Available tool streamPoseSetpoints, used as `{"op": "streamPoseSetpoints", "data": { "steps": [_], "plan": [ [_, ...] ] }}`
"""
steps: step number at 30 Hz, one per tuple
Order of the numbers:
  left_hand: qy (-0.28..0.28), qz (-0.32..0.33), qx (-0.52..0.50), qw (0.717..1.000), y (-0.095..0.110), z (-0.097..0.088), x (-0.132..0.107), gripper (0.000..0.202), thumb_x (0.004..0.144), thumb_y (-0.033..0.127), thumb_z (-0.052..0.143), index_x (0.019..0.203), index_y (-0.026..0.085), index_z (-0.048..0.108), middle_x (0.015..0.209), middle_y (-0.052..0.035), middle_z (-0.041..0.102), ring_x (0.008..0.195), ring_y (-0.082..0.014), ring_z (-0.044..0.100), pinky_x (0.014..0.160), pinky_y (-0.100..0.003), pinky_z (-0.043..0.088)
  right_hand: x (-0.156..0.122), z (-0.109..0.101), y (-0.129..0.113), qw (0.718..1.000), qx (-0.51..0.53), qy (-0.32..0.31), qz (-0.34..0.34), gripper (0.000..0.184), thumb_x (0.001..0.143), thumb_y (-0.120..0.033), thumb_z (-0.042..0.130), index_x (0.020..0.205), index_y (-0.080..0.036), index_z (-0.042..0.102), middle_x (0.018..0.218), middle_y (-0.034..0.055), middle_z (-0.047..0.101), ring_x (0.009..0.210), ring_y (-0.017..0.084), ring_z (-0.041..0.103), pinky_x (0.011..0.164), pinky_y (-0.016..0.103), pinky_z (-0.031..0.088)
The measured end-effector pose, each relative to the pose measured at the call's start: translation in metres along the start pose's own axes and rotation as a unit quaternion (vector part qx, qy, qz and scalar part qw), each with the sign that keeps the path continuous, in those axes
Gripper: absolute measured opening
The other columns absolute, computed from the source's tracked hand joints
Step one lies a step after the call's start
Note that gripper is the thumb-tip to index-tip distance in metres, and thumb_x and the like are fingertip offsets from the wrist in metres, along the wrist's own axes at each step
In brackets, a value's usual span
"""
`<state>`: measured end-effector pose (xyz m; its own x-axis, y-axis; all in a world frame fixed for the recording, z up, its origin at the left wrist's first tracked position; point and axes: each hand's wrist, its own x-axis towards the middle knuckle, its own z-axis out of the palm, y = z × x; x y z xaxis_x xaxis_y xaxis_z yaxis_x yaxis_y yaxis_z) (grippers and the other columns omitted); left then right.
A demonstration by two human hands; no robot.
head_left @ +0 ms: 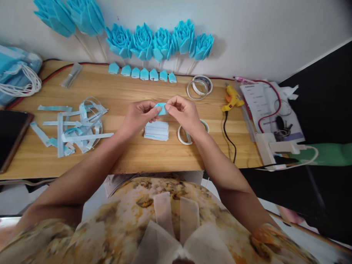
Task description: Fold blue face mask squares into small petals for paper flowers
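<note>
One small blue piece (161,108) is between the left grip (140,112) and the right grip (184,111), over the desk (129,157). Each grip is closed on it, thumb against finger: the left grip has one end and the right grip has the other. They seem to pinch it this way because it is small and thin, so two thumbs can keep it steady. A pale stack (156,130) lies just on the near side of both grips, maybe so it is easy to reach. Past the grips, seven folded bits (144,74) make a row, maybe to keep them neat. Farther past, blue flowers (143,42) on sticks are by the wall (239,38), perhaps to save room. Left of the left grip is a messy pile of strips (78,124), likely there to be out of the way. A yellow glue gun (233,97) is well to the right of the right grip.

The blue piece looks bright and flat, with a few straight edges. Fingers hide its ends, so I cannot tell its whole shape.
</note>
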<state>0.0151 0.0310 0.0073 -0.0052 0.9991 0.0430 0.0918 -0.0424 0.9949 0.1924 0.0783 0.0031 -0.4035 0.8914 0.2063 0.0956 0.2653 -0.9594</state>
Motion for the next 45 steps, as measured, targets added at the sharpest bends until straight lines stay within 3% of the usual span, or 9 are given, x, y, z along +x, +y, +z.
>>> {"op": "streamPoseSetpoints", "data": {
  "steps": [9, 22, 40, 45],
  "plan": [
    [0.040, -0.007, -0.013, 0.999, 0.0010, -0.0005, 0.0018, 0.017, 0.083, 0.030, 0.073, 0.071, 0.019, 0.068, 0.058, 0.0016, 0.064, 0.052, -0.0089, 0.055, 0.055, -0.021, 0.045, -0.0003, -0.0006, -0.0001, 0.999, 0.035, -0.011, 0.022, 0.031, 0.089, -0.050, 0.064, 0.079, -0.021, 0.062, 0.076, -0.0018, 0.060, 0.072, 0.011, 0.053, 0.070, 0.027, 0.046],
    [0.051, -0.004, -0.015, 0.999, 0.0018, 0.0009, 0.0026, 0.020, 0.085, 0.022, 0.070, 0.066, 0.018, 0.066, 0.056, 0.0029, 0.063, 0.048, -0.0074, 0.054, 0.052, -0.020, 0.043, 0.0000, 0.0020, -0.0002, 0.999, 0.028, -0.019, 0.025, 0.023, 0.080, -0.039, 0.069, 0.075, -0.019, 0.060, 0.070, -0.0037, 0.059, 0.066, 0.010, 0.050, 0.065, 0.026, 0.040],
    [0.028, 0.008, -0.021, 0.999, -0.0020, -0.0003, 0.0032, 0.023, 0.078, 0.036, 0.079, 0.070, 0.017, 0.070, 0.058, 0.0008, 0.064, 0.051, -0.0086, 0.054, 0.053, -0.021, 0.045, 0.0005, 0.0052, 0.0068, 1.000, -0.011, 0.014, 0.009, 0.020, 0.078, -0.034, 0.068, 0.071, -0.020, 0.056, 0.064, -0.0051, 0.057, 0.059, 0.008, 0.046, 0.057, 0.025, 0.036],
    [0.021, -0.006, -0.015, 1.000, -0.0046, -0.0015, 0.0037, 0.021, 0.079, 0.032, 0.077, 0.068, 0.017, 0.068, 0.058, 0.0009, 0.064, 0.051, -0.0081, 0.053, 0.053, -0.021, 0.044, 0.0010, 0.0034, 0.0031, 0.999, 0.031, -0.005, 0.015, 0.024, 0.084, -0.042, 0.068, 0.077, -0.020, 0.059, 0.069, -0.0038, 0.059, 0.065, 0.009, 0.053, 0.063, 0.025, 0.044]
  ]
}}
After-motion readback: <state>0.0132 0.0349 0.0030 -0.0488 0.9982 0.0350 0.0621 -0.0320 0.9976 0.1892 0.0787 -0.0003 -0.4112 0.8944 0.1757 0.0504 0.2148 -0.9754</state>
